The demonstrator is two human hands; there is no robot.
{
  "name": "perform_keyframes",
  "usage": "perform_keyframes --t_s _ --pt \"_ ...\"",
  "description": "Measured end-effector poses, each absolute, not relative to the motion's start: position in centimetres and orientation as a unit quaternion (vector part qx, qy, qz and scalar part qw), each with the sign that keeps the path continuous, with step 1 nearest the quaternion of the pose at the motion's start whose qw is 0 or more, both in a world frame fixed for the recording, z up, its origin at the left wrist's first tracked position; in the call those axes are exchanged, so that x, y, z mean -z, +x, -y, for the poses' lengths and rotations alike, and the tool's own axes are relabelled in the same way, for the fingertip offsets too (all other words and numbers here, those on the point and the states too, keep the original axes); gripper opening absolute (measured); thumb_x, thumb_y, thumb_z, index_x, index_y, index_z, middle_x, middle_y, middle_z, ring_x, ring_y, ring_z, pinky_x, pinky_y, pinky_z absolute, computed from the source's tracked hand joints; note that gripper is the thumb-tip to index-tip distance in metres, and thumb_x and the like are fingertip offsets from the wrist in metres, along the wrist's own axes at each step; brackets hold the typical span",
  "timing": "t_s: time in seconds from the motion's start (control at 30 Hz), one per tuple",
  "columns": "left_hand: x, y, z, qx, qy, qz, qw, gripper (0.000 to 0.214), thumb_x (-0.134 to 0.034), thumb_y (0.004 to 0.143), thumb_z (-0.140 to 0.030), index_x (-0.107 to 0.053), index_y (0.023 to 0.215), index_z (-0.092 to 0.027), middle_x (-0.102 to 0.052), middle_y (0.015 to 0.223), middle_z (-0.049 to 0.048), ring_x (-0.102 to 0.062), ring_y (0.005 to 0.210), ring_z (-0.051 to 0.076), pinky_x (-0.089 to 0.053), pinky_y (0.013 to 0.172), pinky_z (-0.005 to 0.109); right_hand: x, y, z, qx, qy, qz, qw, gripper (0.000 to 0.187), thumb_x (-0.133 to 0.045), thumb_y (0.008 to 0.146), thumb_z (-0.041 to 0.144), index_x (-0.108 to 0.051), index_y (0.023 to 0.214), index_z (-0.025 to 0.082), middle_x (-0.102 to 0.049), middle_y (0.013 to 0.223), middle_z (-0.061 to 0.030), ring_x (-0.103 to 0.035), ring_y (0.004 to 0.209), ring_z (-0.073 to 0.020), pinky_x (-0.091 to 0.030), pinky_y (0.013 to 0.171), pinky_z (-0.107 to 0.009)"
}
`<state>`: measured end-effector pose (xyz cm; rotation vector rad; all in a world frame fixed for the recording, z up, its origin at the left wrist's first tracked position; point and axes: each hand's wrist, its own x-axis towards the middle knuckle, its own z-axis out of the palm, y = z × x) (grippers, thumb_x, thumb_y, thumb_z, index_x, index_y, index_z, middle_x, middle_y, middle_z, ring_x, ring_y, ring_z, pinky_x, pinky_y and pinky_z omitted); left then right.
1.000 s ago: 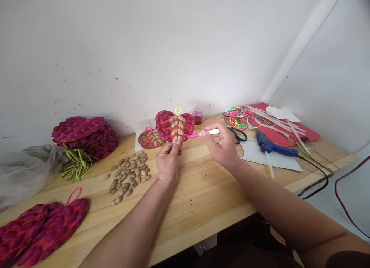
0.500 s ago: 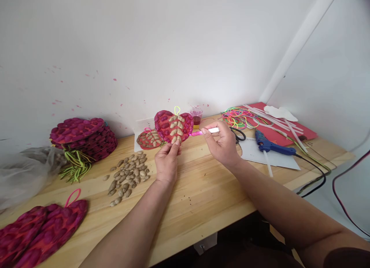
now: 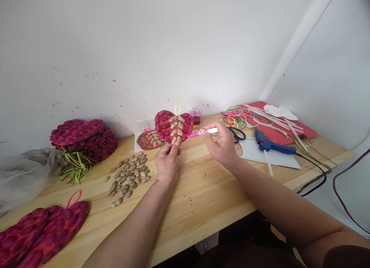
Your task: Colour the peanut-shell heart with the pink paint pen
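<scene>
My left hand grips the lower edge of a red heart-shaped ornament, thumb in front. Peanut shells cover its face: those at the sides are painted magenta, and those down the middle are bare tan. A yellow-green loop sticks up from its top. In my right hand, closed fingers hold a white-handled paintbrush, its pink tip at the ornament's lower right edge. Just behind stands a small clear cup of dark red paint. A second ornament with bare peanuts lies on white paper.
Loose peanuts are spread on the wooden table. Stacked magenta ornaments, a plastic bag and more ornaments lie left. On the right are scissors, a corded blue glue gun, coloured cords and glue sticks.
The brush tip has shifted slightly left and down along the ornament's right edge, together with my right hand. My left hand and the ornament have hardly moved.
</scene>
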<state>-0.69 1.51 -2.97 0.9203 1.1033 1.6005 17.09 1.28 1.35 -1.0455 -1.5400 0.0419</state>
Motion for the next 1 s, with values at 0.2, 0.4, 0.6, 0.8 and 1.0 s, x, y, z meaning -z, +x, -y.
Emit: perform_keyframes --t_s 0.2,0.4,0.6,0.8,1.0 --pt "3.1 -0.7 -1.5 -0.650 0.393 -0.461 0.458 0.038 -0.089 0.070 -0.051 -0.075 0.072 -0.016 -0.065 0.067 0.0003 -0.054 0.066 0.012 -0.045 0.068 0.026 -1.5 17.0 -1.1 -0.004 -0.434 0.672 0.601 0.011 -0.067 0.096 0.033 -0.064 0.090 0.025 -0.072 0.088 -0.0026 -0.067 0.083 -0.0197 -0.053 0.077 -0.038" --pt "3.0 -0.9 -1.4 -0.639 0.435 -0.473 0.422 0.035 -0.085 0.075 -0.049 -0.075 0.068 -0.017 -0.065 0.066 0.0009 -0.055 0.066 0.013 -0.045 0.069 0.027 -1.9 16.5 -0.6 0.036 -0.411 0.707 0.574 0.008 -0.066 0.096 0.029 -0.063 0.090 0.025 -0.074 0.086 -0.0020 -0.066 0.083 -0.0202 -0.050 0.079 -0.039" --pt "3.0 -0.9 -1.4 -0.640 0.453 -0.467 0.408 0.032 -0.084 0.078 -0.047 -0.076 0.069 -0.017 -0.063 0.065 0.0008 -0.053 0.065 0.013 -0.043 0.067 0.027 -2.0 16.2 -0.2 0.050 -0.402 0.735 0.544 0.007 -0.066 0.097 0.029 -0.063 0.091 0.025 -0.074 0.084 -0.0017 -0.065 0.085 -0.0212 -0.047 0.077 -0.040" --pt "2.6 -0.8 -1.3 -0.637 0.448 -0.472 0.413 0.035 -0.085 0.076 -0.049 -0.074 0.066 -0.018 -0.062 0.063 0.0005 -0.052 0.064 0.013 -0.043 0.066 0.027 -2.2 16.4 0.0 0.052 -0.398 0.746 0.532 0.007 -0.064 0.097 0.030 -0.065 0.091 0.026 -0.074 0.085 -0.0022 -0.065 0.087 -0.0223 -0.047 0.080 -0.042" --pt "2.4 -0.8 -1.2 -0.636 0.454 -0.474 0.405 0.035 -0.084 0.077 -0.047 -0.072 0.063 -0.018 -0.061 0.061 0.0006 -0.052 0.062 0.014 -0.042 0.064 0.027 -2.5 16.7 -0.1 0.069 -0.403 0.733 0.543 0.009 -0.064 0.097 0.029 -0.064 0.089 0.025 -0.072 0.082 -0.0026 -0.063 0.083 -0.0227 -0.046 0.079 -0.043"
